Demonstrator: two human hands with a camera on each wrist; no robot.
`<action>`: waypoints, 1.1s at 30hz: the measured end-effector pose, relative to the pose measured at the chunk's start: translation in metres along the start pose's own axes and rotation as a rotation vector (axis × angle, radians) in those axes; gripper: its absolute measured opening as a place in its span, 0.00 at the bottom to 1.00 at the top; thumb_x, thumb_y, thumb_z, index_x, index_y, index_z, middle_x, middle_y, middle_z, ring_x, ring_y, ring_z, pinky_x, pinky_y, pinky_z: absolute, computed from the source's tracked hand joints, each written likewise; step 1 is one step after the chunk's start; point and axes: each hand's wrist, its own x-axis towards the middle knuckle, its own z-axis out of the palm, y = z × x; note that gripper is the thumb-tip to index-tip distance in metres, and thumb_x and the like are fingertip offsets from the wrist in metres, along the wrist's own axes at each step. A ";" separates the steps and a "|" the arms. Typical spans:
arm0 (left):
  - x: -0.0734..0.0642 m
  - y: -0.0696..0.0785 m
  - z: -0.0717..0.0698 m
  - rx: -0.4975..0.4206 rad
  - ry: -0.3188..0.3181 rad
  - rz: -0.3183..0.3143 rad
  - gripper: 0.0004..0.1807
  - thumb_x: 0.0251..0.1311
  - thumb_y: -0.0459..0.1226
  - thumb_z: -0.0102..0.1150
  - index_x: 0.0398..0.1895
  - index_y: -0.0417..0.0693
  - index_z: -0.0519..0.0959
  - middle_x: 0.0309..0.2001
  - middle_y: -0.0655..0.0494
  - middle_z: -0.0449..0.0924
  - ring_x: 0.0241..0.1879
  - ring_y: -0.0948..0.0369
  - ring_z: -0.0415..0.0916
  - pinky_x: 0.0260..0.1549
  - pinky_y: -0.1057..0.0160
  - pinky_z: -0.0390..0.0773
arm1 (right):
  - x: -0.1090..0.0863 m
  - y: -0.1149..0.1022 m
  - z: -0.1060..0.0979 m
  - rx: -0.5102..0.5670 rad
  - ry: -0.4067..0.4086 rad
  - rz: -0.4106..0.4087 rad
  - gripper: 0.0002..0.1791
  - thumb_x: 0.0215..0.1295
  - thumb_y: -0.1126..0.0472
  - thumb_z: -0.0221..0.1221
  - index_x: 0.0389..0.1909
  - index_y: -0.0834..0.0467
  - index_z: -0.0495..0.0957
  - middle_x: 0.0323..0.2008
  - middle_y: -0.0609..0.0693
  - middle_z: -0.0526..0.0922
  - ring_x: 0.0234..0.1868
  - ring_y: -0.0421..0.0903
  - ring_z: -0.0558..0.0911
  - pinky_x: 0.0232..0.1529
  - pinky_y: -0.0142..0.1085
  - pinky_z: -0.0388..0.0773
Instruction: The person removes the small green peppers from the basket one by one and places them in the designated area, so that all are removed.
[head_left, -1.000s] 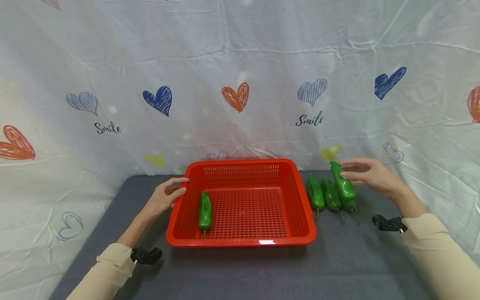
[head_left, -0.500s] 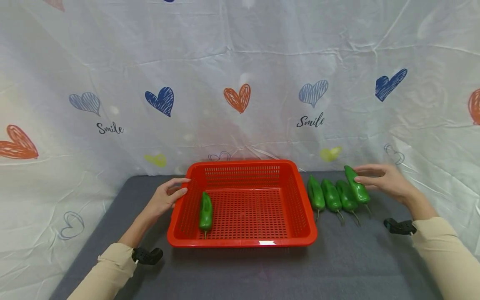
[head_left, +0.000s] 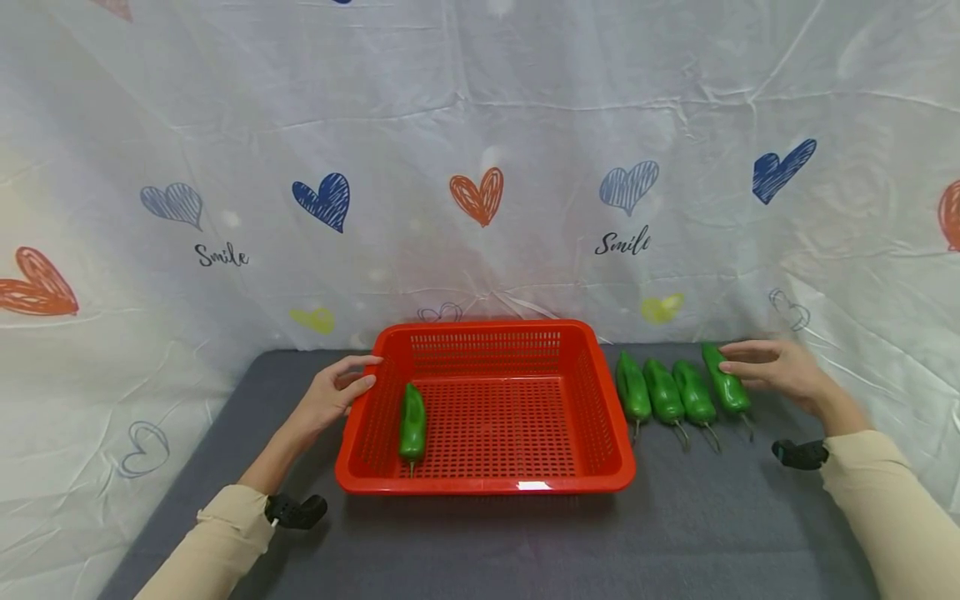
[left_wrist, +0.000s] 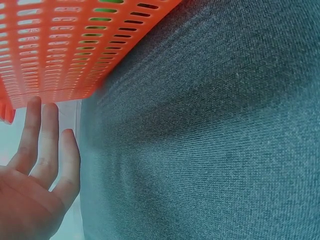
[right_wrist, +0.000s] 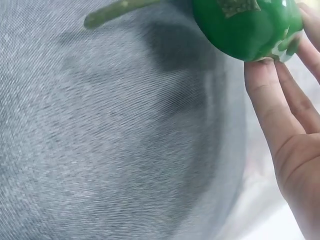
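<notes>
In the head view my right hand point(head_left: 780, 371) pinches a green chili pepper point(head_left: 725, 385) between thumb and fingers, low over the grey cloth. The right wrist view shows the fingertips against the side of this pepper point(right_wrist: 240, 30), its stem point(right_wrist: 122, 11) pointing away. Three similar peppers, the nearest being one green pepper point(head_left: 694, 393), lie in a row to its left. My left hand point(head_left: 330, 396) touches the left rim of a red plastic basket point(head_left: 480, 485); in the left wrist view its fingers point(left_wrist: 48, 135) stretch up to the outer wall. Inside the basket, on its left, lies another green pepper point(head_left: 412, 425).
Dark grey cloth point(head_left: 480, 550) covers the table under everything. A white curtain point(head_left: 480, 108) printed with hearts hangs right behind the table. The row of peppers lies close along the basket's right side.
My right hand has moved right and down with its pepper, from above the third pepper in the row to the row's right end. My left hand has stayed at the basket rim.
</notes>
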 end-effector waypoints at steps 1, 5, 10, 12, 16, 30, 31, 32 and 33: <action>0.000 0.000 0.000 0.001 -0.001 -0.001 0.26 0.73 0.41 0.60 0.71 0.44 0.71 0.63 0.34 0.73 0.53 0.45 0.80 0.36 0.54 0.84 | 0.000 0.002 0.000 -0.007 -0.004 0.014 0.30 0.71 0.62 0.65 0.66 0.76 0.69 0.51 0.41 0.83 0.47 0.34 0.82 0.44 0.39 0.83; 0.000 0.001 0.000 -0.005 -0.006 -0.002 0.26 0.74 0.42 0.60 0.71 0.44 0.71 0.64 0.34 0.73 0.54 0.44 0.79 0.37 0.53 0.84 | 0.001 0.009 0.000 -0.033 -0.011 0.056 0.33 0.71 0.58 0.66 0.67 0.75 0.68 0.52 0.42 0.82 0.46 0.32 0.81 0.44 0.40 0.83; -0.001 0.001 0.000 -0.022 -0.009 -0.006 0.26 0.74 0.41 0.59 0.71 0.43 0.71 0.63 0.33 0.73 0.52 0.44 0.80 0.36 0.52 0.85 | 0.004 0.014 0.003 -0.057 -0.011 0.073 0.33 0.71 0.58 0.65 0.67 0.76 0.68 0.57 0.58 0.81 0.44 0.32 0.82 0.43 0.40 0.83; -0.001 0.002 0.000 -0.019 -0.008 -0.009 0.26 0.74 0.41 0.59 0.71 0.43 0.71 0.63 0.33 0.74 0.52 0.45 0.80 0.36 0.53 0.85 | 0.004 0.016 0.004 -0.073 -0.011 0.080 0.33 0.71 0.57 0.65 0.67 0.76 0.68 0.58 0.65 0.79 0.44 0.31 0.82 0.43 0.40 0.83; 0.000 0.002 0.000 -0.009 -0.003 -0.009 0.26 0.74 0.42 0.60 0.71 0.44 0.71 0.63 0.34 0.73 0.52 0.46 0.80 0.36 0.53 0.84 | 0.004 0.017 0.008 -0.093 -0.014 0.087 0.34 0.72 0.57 0.65 0.66 0.77 0.68 0.59 0.71 0.76 0.42 0.31 0.82 0.42 0.40 0.83; 0.000 0.000 0.001 -0.002 0.002 0.001 0.26 0.74 0.41 0.59 0.70 0.43 0.71 0.64 0.34 0.73 0.56 0.42 0.77 0.36 0.54 0.84 | -0.003 0.017 0.008 -0.095 -0.017 0.083 0.36 0.75 0.52 0.61 0.68 0.78 0.64 0.63 0.75 0.70 0.45 0.27 0.79 0.46 0.39 0.82; 0.000 0.000 0.001 0.000 0.002 0.003 0.26 0.74 0.41 0.59 0.70 0.43 0.71 0.64 0.34 0.72 0.57 0.41 0.76 0.36 0.54 0.84 | -0.003 0.017 0.007 -0.096 -0.006 0.072 0.35 0.75 0.53 0.61 0.68 0.78 0.64 0.62 0.74 0.72 0.45 0.27 0.79 0.45 0.39 0.82; 0.000 -0.001 0.001 0.002 0.002 0.005 0.26 0.74 0.41 0.59 0.70 0.43 0.71 0.64 0.34 0.72 0.57 0.41 0.76 0.36 0.54 0.84 | -0.004 0.016 0.007 -0.099 0.004 0.059 0.35 0.75 0.54 0.61 0.67 0.78 0.65 0.60 0.72 0.74 0.45 0.27 0.79 0.45 0.38 0.82; 0.001 -0.001 0.001 0.000 0.001 0.006 0.26 0.74 0.41 0.59 0.70 0.43 0.71 0.64 0.34 0.72 0.57 0.41 0.76 0.36 0.54 0.84 | -0.004 0.015 0.006 -0.102 0.017 0.048 0.34 0.74 0.54 0.61 0.67 0.78 0.65 0.58 0.67 0.77 0.45 0.28 0.80 0.45 0.37 0.82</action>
